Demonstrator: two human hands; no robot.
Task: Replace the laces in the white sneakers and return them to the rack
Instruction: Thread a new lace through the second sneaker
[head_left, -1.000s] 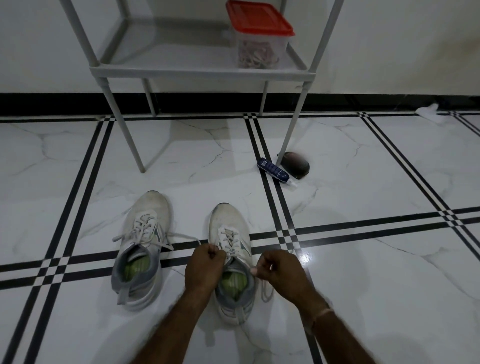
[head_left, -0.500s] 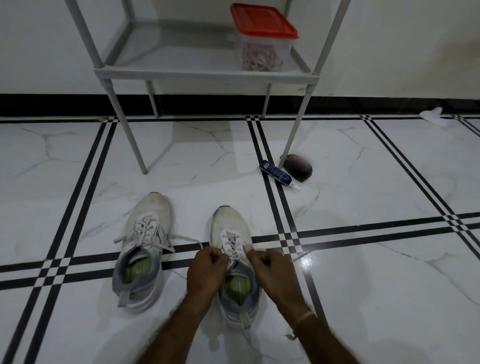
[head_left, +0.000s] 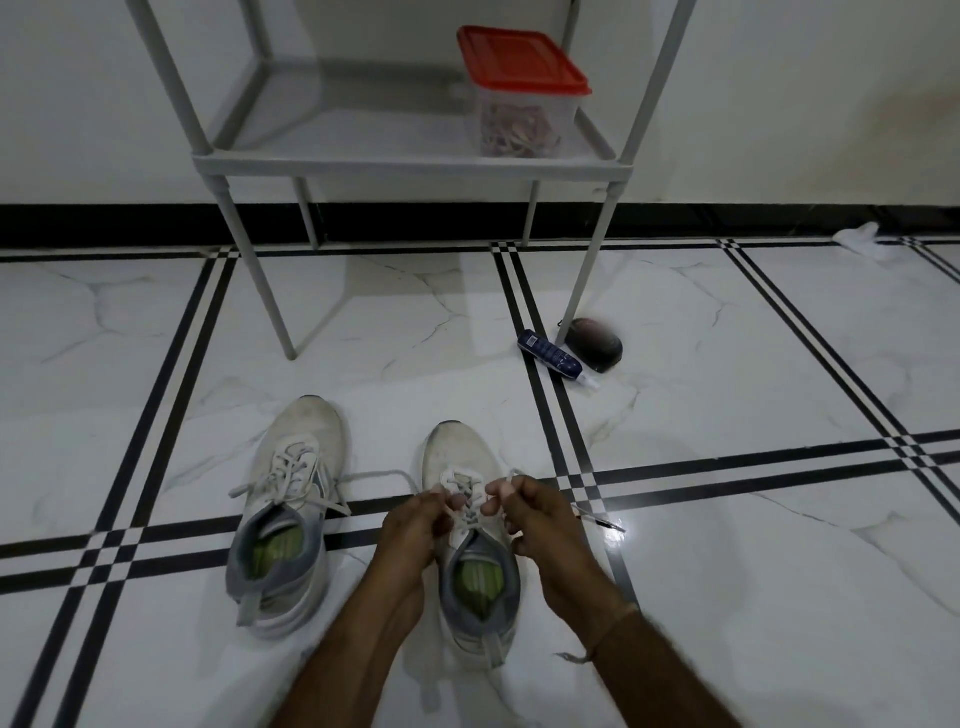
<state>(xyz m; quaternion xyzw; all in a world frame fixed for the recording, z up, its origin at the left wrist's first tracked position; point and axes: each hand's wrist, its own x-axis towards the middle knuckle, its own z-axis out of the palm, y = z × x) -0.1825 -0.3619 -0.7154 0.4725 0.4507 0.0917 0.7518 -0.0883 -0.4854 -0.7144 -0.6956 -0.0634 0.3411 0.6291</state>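
Black-striped white marble floor (head_left: 727, 338) bears grey rack (head_left: 405, 166).

head-worn | faces forward, down | near floor (head_left: 753, 597) | single view

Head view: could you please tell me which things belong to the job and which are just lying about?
Job: left white sneaker, right white sneaker, white lace, left hand, right hand, grey rack.
Lying about: blue tube, dark oval object, red-lidded clear box, crumpled white cloth.
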